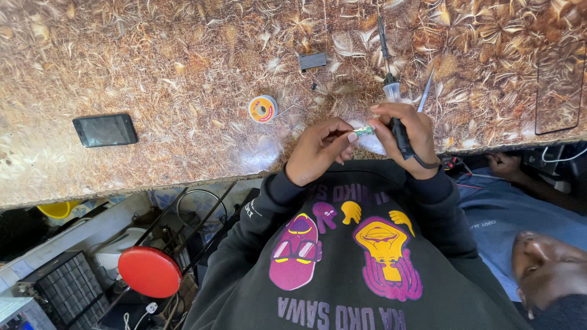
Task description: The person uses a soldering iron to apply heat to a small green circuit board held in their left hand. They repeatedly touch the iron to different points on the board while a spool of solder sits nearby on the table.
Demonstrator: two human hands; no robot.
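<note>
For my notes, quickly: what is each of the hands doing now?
Left hand: pinching small green circuit board.
Right hand: closed around soldering iron.

The only view comes from the camera on my head, and it looks almost straight down over my chest. My dark printed sweatshirt fills the lower middle of the picture, close to the lens. My hands sit near the centre, just past my chest, at arm's length from the camera. Beyond them the patterned table spreads across the whole upper half, its far side running out of the top edge. The wide lens also takes in the floor clutter under the table edge at lower left and another person at lower right.
</note>
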